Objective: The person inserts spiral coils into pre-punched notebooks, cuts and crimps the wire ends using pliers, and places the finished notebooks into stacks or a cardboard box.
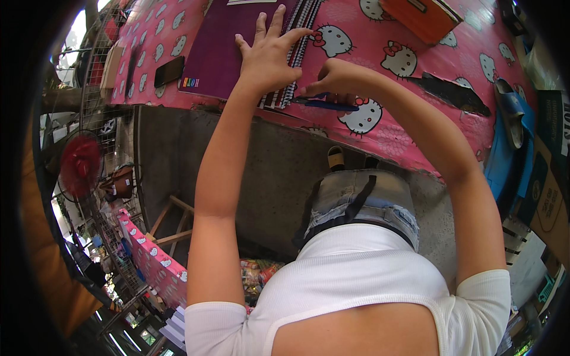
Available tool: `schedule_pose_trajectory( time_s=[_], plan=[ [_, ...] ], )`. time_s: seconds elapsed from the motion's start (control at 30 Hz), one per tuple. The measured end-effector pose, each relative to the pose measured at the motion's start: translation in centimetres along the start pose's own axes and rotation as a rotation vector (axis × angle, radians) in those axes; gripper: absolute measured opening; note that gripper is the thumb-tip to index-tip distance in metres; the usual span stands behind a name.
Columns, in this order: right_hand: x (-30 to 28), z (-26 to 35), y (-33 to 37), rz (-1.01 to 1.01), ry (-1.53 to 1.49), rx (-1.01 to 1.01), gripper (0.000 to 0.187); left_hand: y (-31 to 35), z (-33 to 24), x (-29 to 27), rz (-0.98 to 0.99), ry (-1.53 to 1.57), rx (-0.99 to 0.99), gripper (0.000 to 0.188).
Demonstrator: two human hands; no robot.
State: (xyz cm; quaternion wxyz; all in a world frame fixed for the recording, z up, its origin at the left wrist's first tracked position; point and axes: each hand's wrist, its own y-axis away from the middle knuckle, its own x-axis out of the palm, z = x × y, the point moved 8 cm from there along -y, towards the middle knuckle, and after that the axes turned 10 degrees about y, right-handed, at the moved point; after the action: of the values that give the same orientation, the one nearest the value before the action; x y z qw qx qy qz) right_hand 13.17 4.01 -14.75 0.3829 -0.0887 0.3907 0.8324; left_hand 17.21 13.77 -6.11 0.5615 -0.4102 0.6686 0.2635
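Note:
A purple notebook lies on the pink table, with a spiral binding along its right side. My left hand rests on the cover and binding, its fingers spread and holding nothing. Just right of the binding's near end, my right hand is closed round blue-handled pliers. Their tip points left toward the lower end of the coil; whether it touches the wire is too small to tell. My right fingers partly hide the tool's pivot.
A pink patterned cloth covers the table, torn at a dark patch. A black phone lies left of the notebook, and an orange case lies at the far right. Blue slippers sit by the right edge. A red fan stands left.

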Motion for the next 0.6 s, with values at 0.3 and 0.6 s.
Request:
schedule_pose_trajectory(
  time_s=[0.3,0.6],
  plan=[
    [1.3,1.9,3.6,-0.706,0.774,-0.614,0.055,0.1,0.5,0.1,0.013,0.007,0.003,0.074],
    [0.8,2.7,0.1,-0.246,0.473,-0.207,0.047,0.2,0.4,0.2,0.015,0.004,0.004,0.074]
  ],
)
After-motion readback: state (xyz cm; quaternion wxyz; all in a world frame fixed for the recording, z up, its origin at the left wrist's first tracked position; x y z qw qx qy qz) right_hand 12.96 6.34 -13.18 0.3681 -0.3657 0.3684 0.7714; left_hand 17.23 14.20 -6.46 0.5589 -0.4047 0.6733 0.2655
